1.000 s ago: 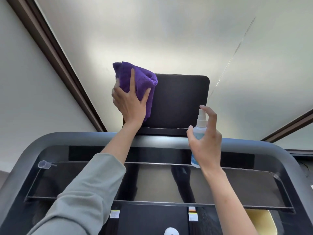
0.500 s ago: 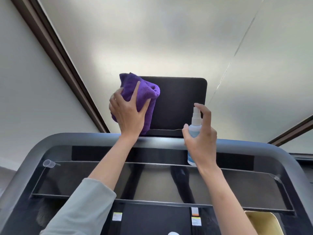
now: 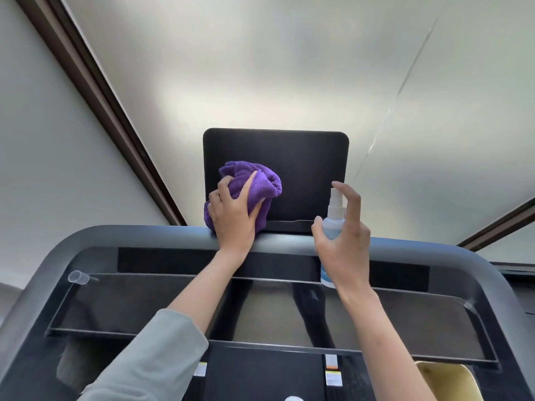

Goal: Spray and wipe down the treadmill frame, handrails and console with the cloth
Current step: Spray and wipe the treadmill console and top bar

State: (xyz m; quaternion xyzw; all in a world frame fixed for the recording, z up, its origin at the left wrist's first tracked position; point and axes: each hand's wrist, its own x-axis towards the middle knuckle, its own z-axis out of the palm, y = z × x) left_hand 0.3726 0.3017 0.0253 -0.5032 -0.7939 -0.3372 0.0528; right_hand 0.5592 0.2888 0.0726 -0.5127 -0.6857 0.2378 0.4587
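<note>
soft, even daylight fills the view, brightest in a pale glow on the ceiling [image 3: 260, 82] just above the dark screen [image 3: 304, 175]. shadows are faint. the glossy console panel [image 3: 130, 302] carries dim reflections. wide-angle bending curves the frame rail [image 3: 115, 235] and the edges. focus is slightly soft throughout.

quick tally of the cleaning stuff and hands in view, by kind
bunched purple microfibre cloth: 1
small clear spray bottle with white nozzle: 1
bare hands: 2, left hand on the cloth, right hand round the bottle
total: 4
</note>
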